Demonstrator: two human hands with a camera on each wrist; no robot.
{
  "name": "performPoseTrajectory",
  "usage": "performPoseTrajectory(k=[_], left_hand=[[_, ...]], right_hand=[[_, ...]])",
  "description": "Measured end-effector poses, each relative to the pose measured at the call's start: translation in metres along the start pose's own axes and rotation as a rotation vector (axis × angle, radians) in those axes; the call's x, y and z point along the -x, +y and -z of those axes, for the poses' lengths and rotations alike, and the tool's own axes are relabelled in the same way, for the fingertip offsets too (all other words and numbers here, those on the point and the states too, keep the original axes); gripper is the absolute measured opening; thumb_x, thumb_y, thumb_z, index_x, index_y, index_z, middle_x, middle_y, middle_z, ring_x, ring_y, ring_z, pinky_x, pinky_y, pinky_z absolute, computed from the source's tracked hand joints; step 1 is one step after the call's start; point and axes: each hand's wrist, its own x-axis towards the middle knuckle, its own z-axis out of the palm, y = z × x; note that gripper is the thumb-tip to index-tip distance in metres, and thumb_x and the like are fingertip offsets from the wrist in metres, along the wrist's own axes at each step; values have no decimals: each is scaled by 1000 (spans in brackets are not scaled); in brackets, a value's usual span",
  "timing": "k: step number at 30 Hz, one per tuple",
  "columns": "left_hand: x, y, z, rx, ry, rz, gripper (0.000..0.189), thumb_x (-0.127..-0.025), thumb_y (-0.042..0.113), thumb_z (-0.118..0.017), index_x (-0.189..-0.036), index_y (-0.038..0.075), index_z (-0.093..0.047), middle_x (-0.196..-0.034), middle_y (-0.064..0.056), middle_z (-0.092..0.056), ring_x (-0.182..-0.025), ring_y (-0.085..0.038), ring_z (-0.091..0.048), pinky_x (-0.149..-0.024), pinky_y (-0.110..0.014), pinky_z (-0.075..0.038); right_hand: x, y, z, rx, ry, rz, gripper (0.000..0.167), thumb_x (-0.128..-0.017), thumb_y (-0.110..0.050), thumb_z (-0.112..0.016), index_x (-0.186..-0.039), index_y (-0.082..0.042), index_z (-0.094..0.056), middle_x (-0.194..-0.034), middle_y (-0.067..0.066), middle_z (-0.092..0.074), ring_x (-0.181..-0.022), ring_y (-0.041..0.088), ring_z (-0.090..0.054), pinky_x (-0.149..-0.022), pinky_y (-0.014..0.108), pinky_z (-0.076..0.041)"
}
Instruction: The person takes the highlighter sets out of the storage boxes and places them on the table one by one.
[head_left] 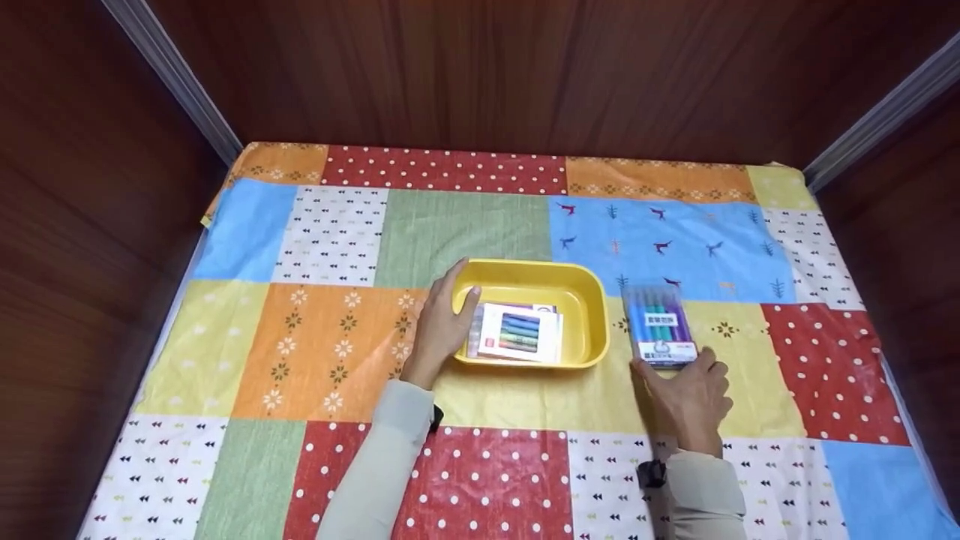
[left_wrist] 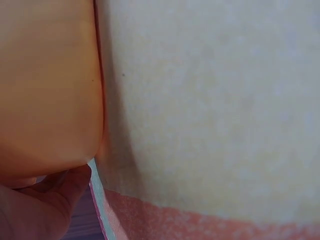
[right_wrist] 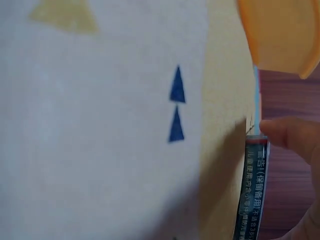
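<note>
In the head view a yellow plastic tub (head_left: 583, 307) stands mid-table. My left hand (head_left: 441, 322) grips its left rim, thumb over the inside and fingers along the outer wall. Lying in the tub is a white flat pack (head_left: 519, 336) with a picture of coloured sticks, overlapping another pack mostly hidden beneath. To the right, my right hand (head_left: 690, 394) holds a clear case of coloured pens (head_left: 660, 322) by its near end, thumb on one side and fingers on the other. The right wrist view shows the case's dark printed end (right_wrist: 252, 190) beside the thumb and fingers.
A patchwork tablecloth (head_left: 495, 480) covers the table. Dark wood-grain panels (head_left: 480, 75) rise behind it and at both sides, with grey metal strips (head_left: 184, 75) at the corners.
</note>
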Motion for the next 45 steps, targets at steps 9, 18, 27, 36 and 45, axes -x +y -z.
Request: performPoseTrajectory(k=[9,18,27,36,45], left_hand=[[-1,1,2,0,-2,7,57,-104,44,-50,-157,33,-34,-156,-8,-46,-141,-37,-47,-114,-59,-40],[-1,1,0,2,-4,-8,56,-104,43,-51,-157,33,-34,-154,-10,-47,-139,-38,-50,-109,-61,-44],[-2,2,1,8,4,3,57,-104,43,-51,-157,31,-35,-156,-8,-46,-141,-37,-47,-112,-61,-42],[-3,2,1,23,13,-1,55,-104,44,-50,-156,32,-35,-156,-7,-46,-141,-36,-48,-111,-61,-42],[-1,1,1,25,8,14,54,-104,42,-51,-155,33,-36,-154,-7,-48,-140,-36,-49,-110,-60,-43]], right_hand=[[-3,-4,8,-22,61,89,132,-74,-70,-76,-160,0,-4,-152,38,-28,-131,55,-35,-106,69,-31],[-7,-10,14,-38,29,242,133,-70,-57,-86,-160,0,-7,-152,37,-30,-131,54,-34,-106,69,-30],[-11,-16,18,-81,-14,423,129,-71,-56,-86,-161,-6,-10,-147,37,-34,-129,51,-33,-107,66,-27],[-18,-34,24,-71,-43,511,126,-72,-53,-87,-161,-5,-12,-155,35,-27,-135,53,-31,-112,70,-22],[-19,-50,30,-82,-60,580,122,-71,-48,-89,-160,-7,-17,-156,32,-29,-136,51,-30,-111,69,-22]])
